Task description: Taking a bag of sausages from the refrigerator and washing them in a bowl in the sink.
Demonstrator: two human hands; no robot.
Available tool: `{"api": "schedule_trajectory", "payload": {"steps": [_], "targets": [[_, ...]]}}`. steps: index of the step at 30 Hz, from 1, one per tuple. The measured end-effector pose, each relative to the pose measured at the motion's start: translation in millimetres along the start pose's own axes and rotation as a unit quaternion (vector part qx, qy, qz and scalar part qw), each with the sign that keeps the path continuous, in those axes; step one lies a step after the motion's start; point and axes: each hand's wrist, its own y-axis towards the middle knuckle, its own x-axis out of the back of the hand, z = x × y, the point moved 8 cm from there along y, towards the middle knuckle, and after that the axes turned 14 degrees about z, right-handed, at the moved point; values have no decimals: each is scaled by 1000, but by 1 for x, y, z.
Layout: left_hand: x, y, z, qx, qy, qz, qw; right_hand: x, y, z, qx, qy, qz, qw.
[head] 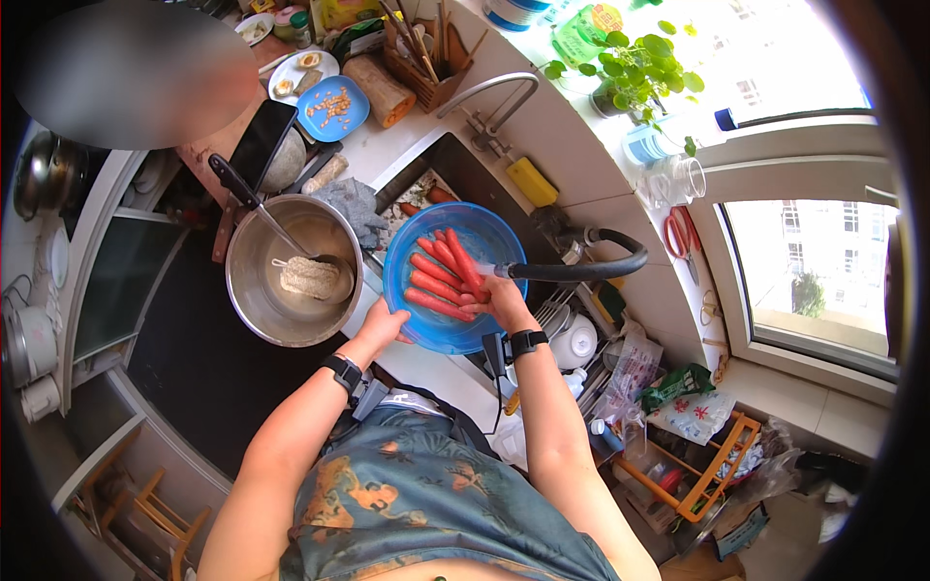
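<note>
A round blue plastic basin (455, 335) rests over the sink, with several peeled carrots (434, 282) in it. My left hand (383, 324) grips the basin's near left rim, thumb on top. Over the basin's right side, my right hand (500, 299) has its fingers around the lower ends of some carrots. Just above that hand ends a black faucet hose (574, 271), with what looks like water at its tip. A steel pot (240, 290) stands left of the basin, holding cloudy liquid, a loofah scrubber (309, 277) and a black-handled ladle (254, 190).
A grey rag (352, 208) lies between pot and sink. A curved metal faucet (501, 91) and a yellow sponge (532, 181) are behind the sink. White bowls (575, 341) fill a rack at right. Farther back stand a blue plate (333, 109) and a cut squash (379, 91).
</note>
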Motion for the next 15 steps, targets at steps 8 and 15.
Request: {"api": "schedule_trajectory", "payload": {"steps": [8, 15], "targets": [[0, 2, 2, -3, -2, 3, 1000, 5, 5, -8, -2, 29, 20, 999], [-2, -1, -1, -1, 0, -6, 1000, 8, 10, -13, 6, 36, 9, 999]]}}
